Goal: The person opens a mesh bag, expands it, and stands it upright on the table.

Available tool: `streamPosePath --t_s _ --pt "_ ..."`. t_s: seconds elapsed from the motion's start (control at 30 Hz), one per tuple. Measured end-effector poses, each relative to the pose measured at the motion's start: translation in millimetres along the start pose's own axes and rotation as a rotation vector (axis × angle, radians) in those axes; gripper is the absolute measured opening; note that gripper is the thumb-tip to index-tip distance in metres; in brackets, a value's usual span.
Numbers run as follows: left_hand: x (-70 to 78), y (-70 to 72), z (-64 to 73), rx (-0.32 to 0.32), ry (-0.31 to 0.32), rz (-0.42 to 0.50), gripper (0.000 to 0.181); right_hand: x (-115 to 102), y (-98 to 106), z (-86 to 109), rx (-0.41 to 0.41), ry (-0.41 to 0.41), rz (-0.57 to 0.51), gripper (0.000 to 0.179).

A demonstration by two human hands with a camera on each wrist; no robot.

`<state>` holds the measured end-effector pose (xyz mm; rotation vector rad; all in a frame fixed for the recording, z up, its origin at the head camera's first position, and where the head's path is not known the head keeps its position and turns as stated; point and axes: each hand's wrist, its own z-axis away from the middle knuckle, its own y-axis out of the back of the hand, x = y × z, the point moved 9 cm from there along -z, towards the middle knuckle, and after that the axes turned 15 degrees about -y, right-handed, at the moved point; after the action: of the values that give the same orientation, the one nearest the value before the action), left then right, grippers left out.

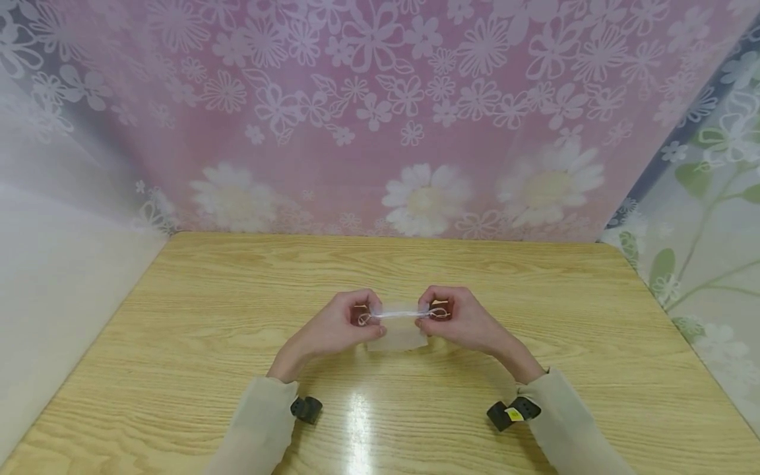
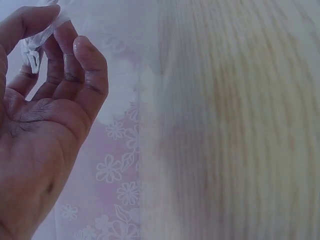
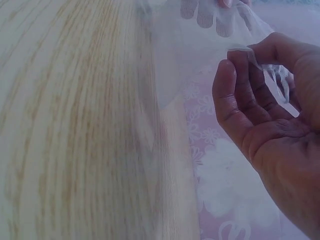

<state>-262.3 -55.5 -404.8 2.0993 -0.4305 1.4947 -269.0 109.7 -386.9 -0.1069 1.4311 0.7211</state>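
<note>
A small, sheer white drawstring pouch [image 1: 399,335] is stretched between the two hands above the table, its body hanging below the gathered top edge. My left hand [image 1: 337,324] pinches the left end of that edge between thumb and fingers. At the opposite end, my right hand [image 1: 466,321] pinches it the same way. White cord loops stick out at both ends, a left loop [image 1: 364,319] and a right loop [image 1: 439,312]. In the right wrist view, the thin pouch fabric [image 3: 172,55] spreads leftward from the fingertips, and a cord loop [image 3: 283,85] hangs against the palm.
Beneath the hands lies a wood-grain table [image 1: 237,277]. A pink floral curtain [image 1: 332,158] hangs along its far edge, with pale sheets at the left and right sides. Each wrist wears a black camera, the left one [image 1: 307,410] and the right one [image 1: 503,415].
</note>
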Motion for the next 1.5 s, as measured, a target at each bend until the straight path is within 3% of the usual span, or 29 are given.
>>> streamPosePath --t_s 0.3,0.63,1.0,1.27,1.5 --pt "3.2 4.9 4.0 0.014 0.001 -0.053 0.017 -1 -2 0.0 -0.042 0.035 0.000 0.011" --pt "4.0 5.1 2.5 0.001 -0.003 -0.106 0.015 -3 5 2.2 -0.034 0.070 0.037 0.014" --pt "7.7 4.3 0.5 -0.017 -0.031 -0.132 0.014 4 8 5.7 -0.068 0.030 0.044 0.013" --pt "5.3 0.1 0.4 -0.046 -0.036 -0.106 0.012 8 4 5.5 -0.115 0.007 0.038 0.014" --pt "4.4 -0.9 -0.2 -0.028 -0.015 -0.078 0.012 6 7 5.0 -0.076 0.040 0.035 0.014"
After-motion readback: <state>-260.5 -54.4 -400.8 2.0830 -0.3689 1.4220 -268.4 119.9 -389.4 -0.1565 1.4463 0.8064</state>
